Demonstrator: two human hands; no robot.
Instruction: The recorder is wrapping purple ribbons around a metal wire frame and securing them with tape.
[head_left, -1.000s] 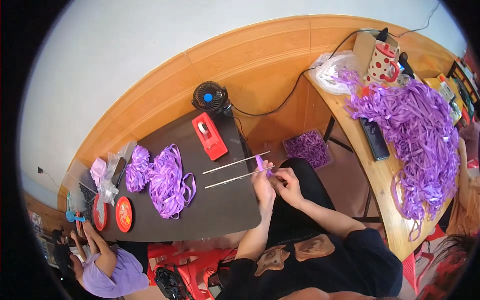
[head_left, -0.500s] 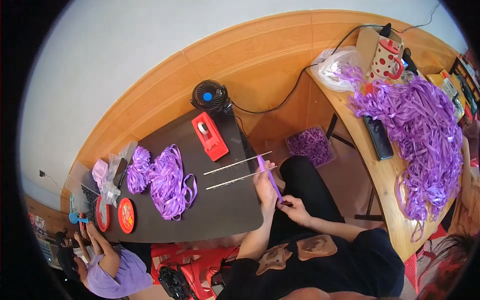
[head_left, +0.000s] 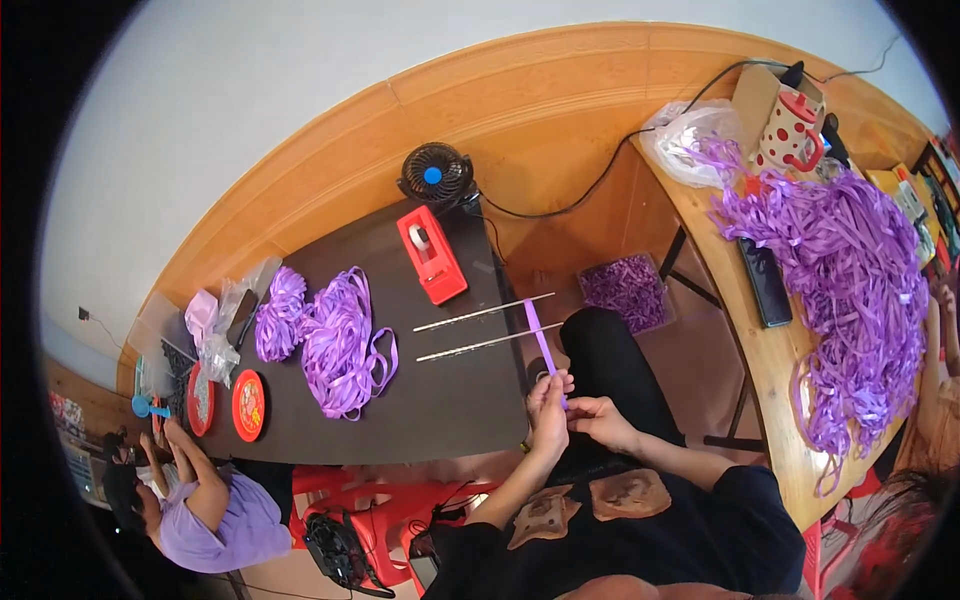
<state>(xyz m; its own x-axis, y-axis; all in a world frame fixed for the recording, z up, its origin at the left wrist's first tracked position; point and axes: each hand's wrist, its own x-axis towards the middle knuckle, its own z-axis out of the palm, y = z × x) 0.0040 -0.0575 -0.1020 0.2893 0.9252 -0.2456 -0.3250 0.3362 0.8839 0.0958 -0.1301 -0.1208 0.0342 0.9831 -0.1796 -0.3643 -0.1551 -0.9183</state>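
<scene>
A strip of purple ribbon [head_left: 543, 340] stretches from two thin metal rods down to my hands. The upper rod [head_left: 470, 315] and the lower rod [head_left: 470, 349] jut out from the right part of the dark table, roughly parallel, and the ribbon crosses both. My left hand [head_left: 548, 408] is closed on the ribbon near its lower end. Close beside it, my right hand [head_left: 604, 425] pinches at the ribbon's end, which the fingers partly hide. Both hands are above my lap, just off the table edge.
On the dark table [head_left: 440, 400] sit a red tape dispenser [head_left: 433, 262], a black fan [head_left: 437, 172], purple ribbon bundles [head_left: 340, 340] and a red dish [head_left: 249, 405]. A wooden table [head_left: 790, 440] at right bears heaped ribbon [head_left: 840, 260]. Another person [head_left: 215, 515] works at lower left.
My left hand has moved from beside the rods down along the ribbon toward my right hand. The ribbon now shows stretched between rods and hands. The view has shifted slightly.
</scene>
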